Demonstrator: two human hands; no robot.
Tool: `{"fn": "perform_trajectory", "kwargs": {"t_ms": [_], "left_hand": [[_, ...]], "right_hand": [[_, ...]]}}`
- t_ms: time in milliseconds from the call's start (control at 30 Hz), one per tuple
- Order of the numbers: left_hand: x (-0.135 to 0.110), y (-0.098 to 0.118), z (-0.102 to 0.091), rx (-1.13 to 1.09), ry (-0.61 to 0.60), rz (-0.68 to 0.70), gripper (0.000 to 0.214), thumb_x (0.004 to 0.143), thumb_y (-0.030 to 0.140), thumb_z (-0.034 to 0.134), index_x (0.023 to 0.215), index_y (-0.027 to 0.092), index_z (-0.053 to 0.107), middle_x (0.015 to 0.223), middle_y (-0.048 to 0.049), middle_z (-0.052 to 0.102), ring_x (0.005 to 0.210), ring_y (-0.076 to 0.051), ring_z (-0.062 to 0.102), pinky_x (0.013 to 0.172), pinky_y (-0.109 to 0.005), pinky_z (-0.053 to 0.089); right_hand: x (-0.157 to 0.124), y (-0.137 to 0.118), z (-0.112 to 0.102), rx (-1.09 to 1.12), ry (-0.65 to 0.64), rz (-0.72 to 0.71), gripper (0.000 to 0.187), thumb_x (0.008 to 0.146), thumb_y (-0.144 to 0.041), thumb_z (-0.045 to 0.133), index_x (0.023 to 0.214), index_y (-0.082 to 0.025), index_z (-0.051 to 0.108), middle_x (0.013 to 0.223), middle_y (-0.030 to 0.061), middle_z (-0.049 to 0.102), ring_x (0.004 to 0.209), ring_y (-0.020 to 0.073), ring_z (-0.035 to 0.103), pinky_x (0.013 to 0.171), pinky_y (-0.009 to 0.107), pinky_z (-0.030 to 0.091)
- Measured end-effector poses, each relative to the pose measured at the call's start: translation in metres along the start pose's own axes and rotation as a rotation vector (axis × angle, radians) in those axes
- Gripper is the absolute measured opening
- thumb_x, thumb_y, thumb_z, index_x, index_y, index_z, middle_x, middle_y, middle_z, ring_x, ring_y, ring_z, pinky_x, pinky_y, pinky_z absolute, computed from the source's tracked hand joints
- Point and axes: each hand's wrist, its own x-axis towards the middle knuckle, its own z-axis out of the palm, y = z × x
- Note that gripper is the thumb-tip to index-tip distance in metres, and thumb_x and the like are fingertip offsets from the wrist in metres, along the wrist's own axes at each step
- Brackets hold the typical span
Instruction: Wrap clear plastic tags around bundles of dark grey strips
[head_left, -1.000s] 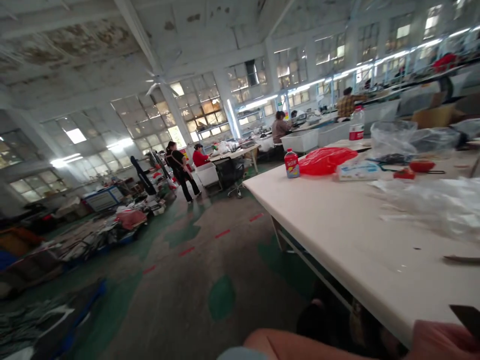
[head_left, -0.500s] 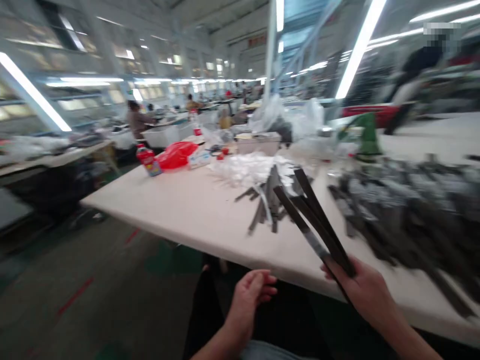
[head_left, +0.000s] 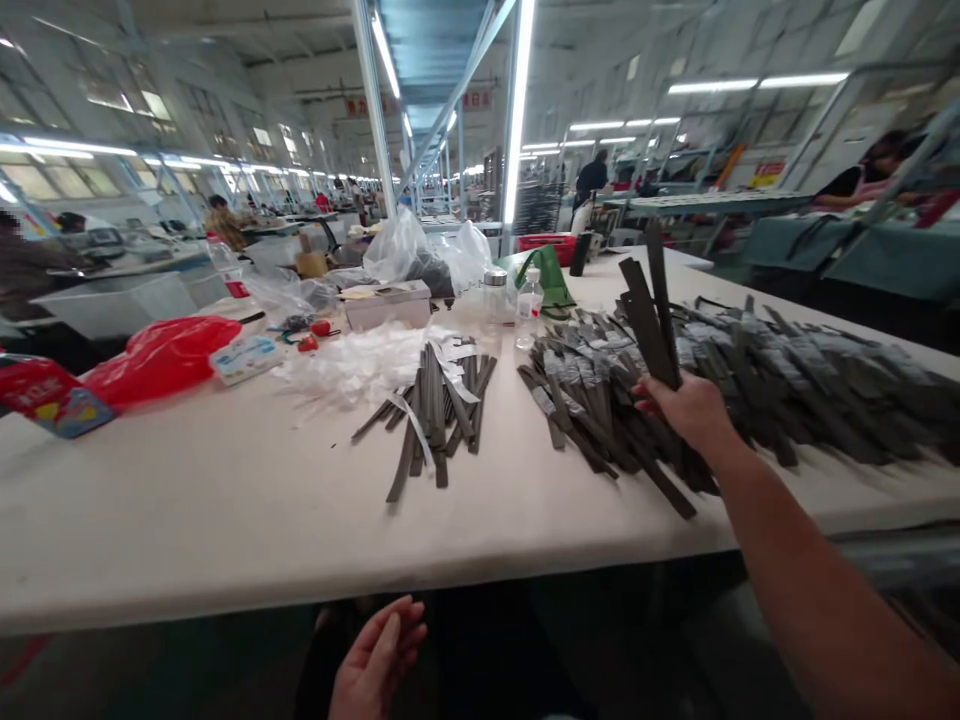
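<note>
Several strips point(head_left: 648, 325), held upright.
Right hand point(head_left: 691, 408) grips them at the pile point(head_left: 780, 375); left hand point(head_left: 377, 655), loosely curled, left of it. Apparently a handling step; next needs firm grip.

Red banner point(head_left: 359, 104), characters perhaps "努力", remainder too small to read

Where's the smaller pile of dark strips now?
In the head view, the smaller pile lies left of centre, in front of the white heap, left of the larger pile.
</note>
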Motion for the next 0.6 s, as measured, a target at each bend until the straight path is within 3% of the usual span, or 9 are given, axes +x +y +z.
{"fn": "perform_trajectory", "kwargs": {"t_ms": [200, 333, 433, 500, 600], "left_hand": [[0.0, -0.009, 0.007, 0.022, -0.023, -0.088, 0.05, 0.047, 0.049, 0.086, 0.087, 0.022, 0.073, 0.093, -0.0079, 0.075, 0.078, -0.023, 0.071, 0.064, -0.026, 0.054], [-0.01, -0.006, 0.016, 0.118, -0.075, 0.002, 0.044, 0.055, 0.053, 0.08, 0.085, 0.021, 0.074, 0.091, -0.0087, 0.075, 0.079, -0.025, 0.07, 0.069, -0.031, 0.055], [-0.015, 0.012, 0.018, 0.266, -0.171, 0.144, 0.035, 0.066, 0.05, 0.075, 0.082, 0.018, 0.074, 0.087, -0.0087, 0.074, 0.081, -0.023, 0.068, 0.077, -0.031, 0.052], [-0.013, 0.031, 0.017, 0.349, -0.172, 0.267, 0.031, 0.072, 0.046, 0.071, 0.083, 0.018, 0.074, 0.085, -0.0081, 0.074, 0.082, -0.022, 0.066, 0.08, -0.03, 0.051], [-0.002, 0.063, 0.012, 0.44, -0.106, 0.436, 0.029, 0.078, 0.044, 0.064, 0.088, 0.018, 0.073, 0.087, -0.0073, 0.074, 0.085, -0.022, 0.066, 0.084, -0.032, 0.05]], "right_hand": [[-0.061, 0.02, 0.03, 0.201, -0.318, 0.058, 0.036, 0.079, -0.048, 0.06, 0.08, -0.013, 0.063, 0.081, 0.0121, 0.071, 0.06, 0.0173, 0.066, 0.053, 0.027, 0.053], [-0.078, 0.021, 0.048, 0.146, -0.427, 0.048, 0.038, 0.076, -0.052, 0.062, 0.071, -0.014, 0.062, 0.059, 0.005, 0.065, 0.049, 0.0135, 0.058, 0.048, 0.024, 0.049], [-0.082, 0.021, 0.06, 0.147, -0.555, 0.12, 0.035, 0.073, -0.05, 0.066, 0.071, -0.015, 0.062, 0.058, 0.0047, 0.065, 0.048, 0.0142, 0.057, 0.046, 0.025, 0.048], [-0.082, 0.025, 0.065, 0.223, -0.616, 0.19, 0.033, 0.07, -0.048, 0.069, 0.074, -0.016, 0.063, 0.064, 0.0075, 0.067, 0.049, 0.016, 0.059, 0.048, 0.027, 0.05], [-0.081, 0.035, 0.068, 0.327, -0.554, 0.242, 0.032, 0.069, -0.047, 0.069, 0.078, -0.016, 0.068, 0.065, 0.0121, 0.068, 0.054, 0.0203, 0.062, 0.051, 0.03, 0.053]]}}
